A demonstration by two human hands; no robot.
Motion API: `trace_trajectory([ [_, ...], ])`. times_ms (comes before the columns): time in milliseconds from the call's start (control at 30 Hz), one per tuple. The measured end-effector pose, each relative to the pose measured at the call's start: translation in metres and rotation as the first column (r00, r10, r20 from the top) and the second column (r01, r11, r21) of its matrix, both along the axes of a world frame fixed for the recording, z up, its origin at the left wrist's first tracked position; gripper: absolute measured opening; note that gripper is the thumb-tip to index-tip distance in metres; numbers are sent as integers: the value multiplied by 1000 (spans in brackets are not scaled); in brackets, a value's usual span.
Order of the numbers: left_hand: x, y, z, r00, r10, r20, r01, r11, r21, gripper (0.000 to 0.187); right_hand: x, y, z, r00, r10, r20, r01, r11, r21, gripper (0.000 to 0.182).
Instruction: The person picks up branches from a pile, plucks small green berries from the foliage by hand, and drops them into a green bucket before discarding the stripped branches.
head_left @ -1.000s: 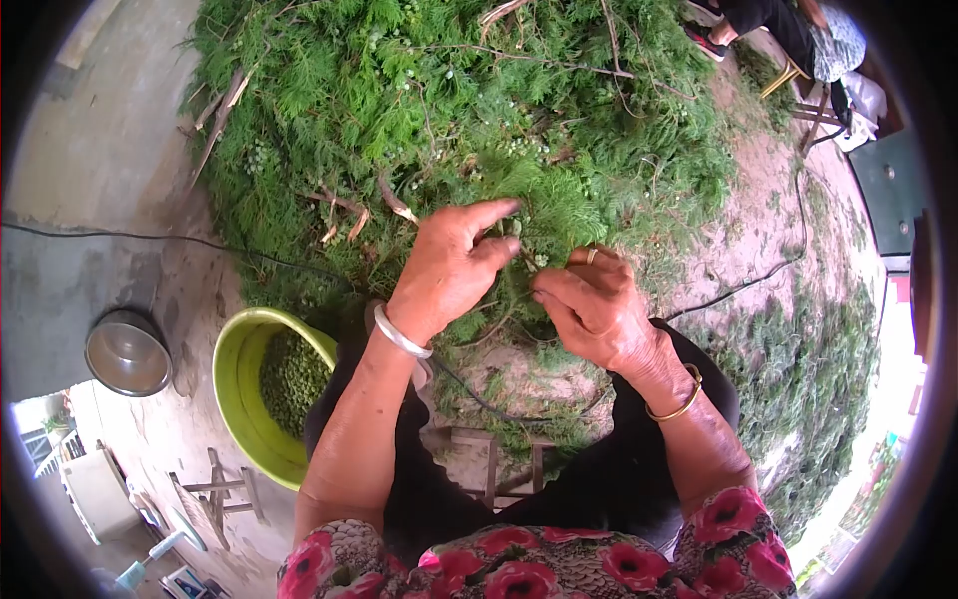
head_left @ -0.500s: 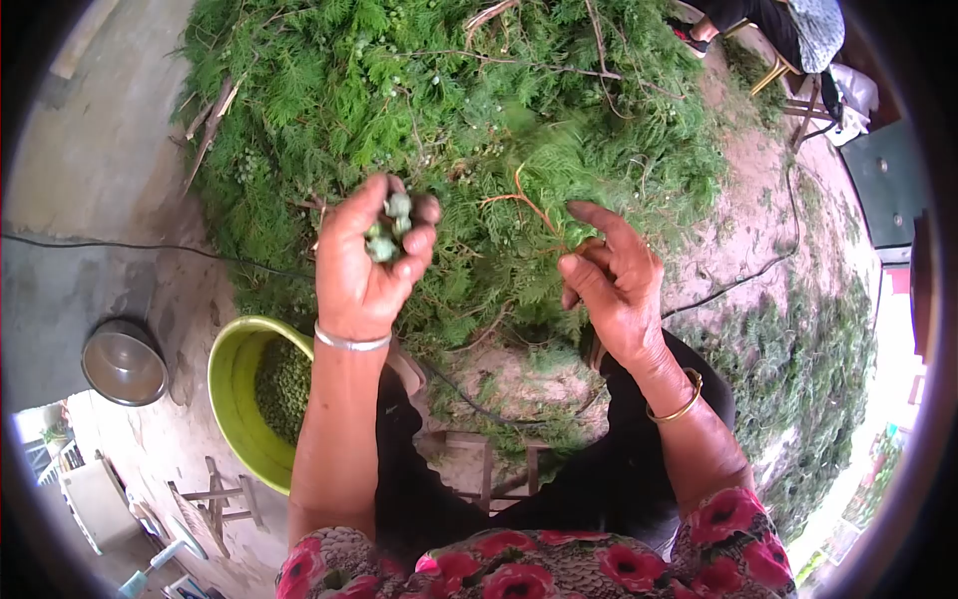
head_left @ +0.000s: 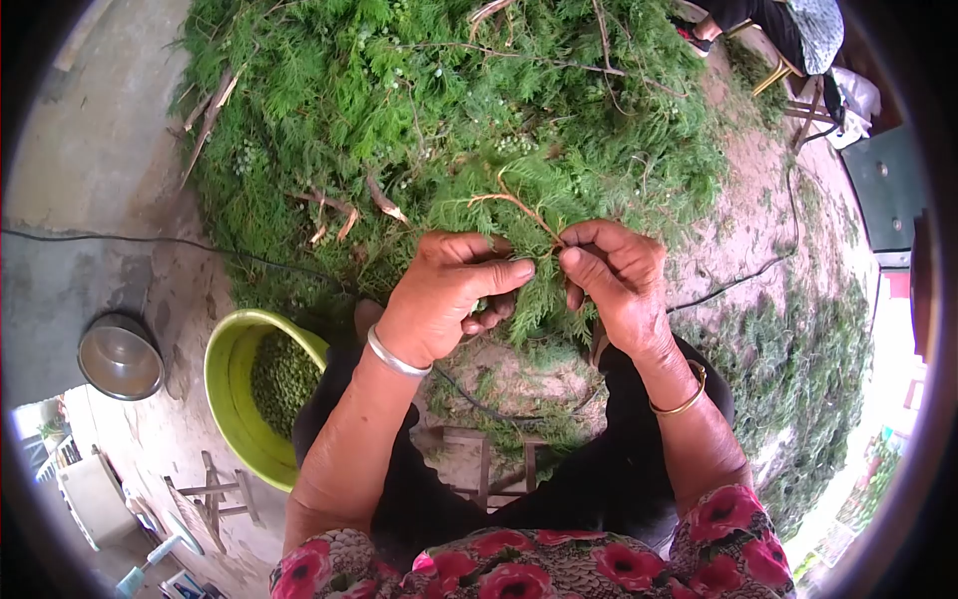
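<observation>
Left hand [head_left: 447,295] and right hand [head_left: 611,285] pinching a green sprig [head_left: 529,262] between them, heap of green branches [head_left: 449,110] beyond the fingers, yellow-green basin [head_left: 228,394] of picked green cones beside the left forearm

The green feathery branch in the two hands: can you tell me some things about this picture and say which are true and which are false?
1. Both hands, left hand and right hand, hold the green feathery branch. True.
2. The round yellow-green plastic basin is empty. False: small green pieces lie in it.
3. The round shiny metal bowl stands left of the basin. True.
4. The left wrist is bare. False: it wears a silver bangle.
</observation>
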State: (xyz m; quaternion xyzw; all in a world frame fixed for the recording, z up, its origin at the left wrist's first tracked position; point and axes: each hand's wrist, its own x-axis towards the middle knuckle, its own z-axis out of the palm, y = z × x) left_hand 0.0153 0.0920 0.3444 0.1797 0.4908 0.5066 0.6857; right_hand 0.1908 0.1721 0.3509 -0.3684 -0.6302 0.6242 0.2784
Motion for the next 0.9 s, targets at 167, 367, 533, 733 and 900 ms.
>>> trace_trajectory([
  [167,-1,1,2,998,50,32,-51,998,42,19,-1,0,-1,996,76,48,-76,997,-11,9],
  [367,1,4,10,908,12,-418,-1,1000,27,18,1,3,-2,980,148,136,-144,989,-34,8],
  [533,0,2,-18,806,112,-581,-49,991,124,10,0,1,0,989,103,105,-92,991,-102,10],
  [733,-70,-26,-24,830,482,282,-503,864,4,30,35,21,-16,833,-410,-370,149,812,-564,14],
  [900,-67,-65,0,728,442,524,-513,858,-12,28,52,17,-31,679,-444,-585,-258,602,-756,17],
])
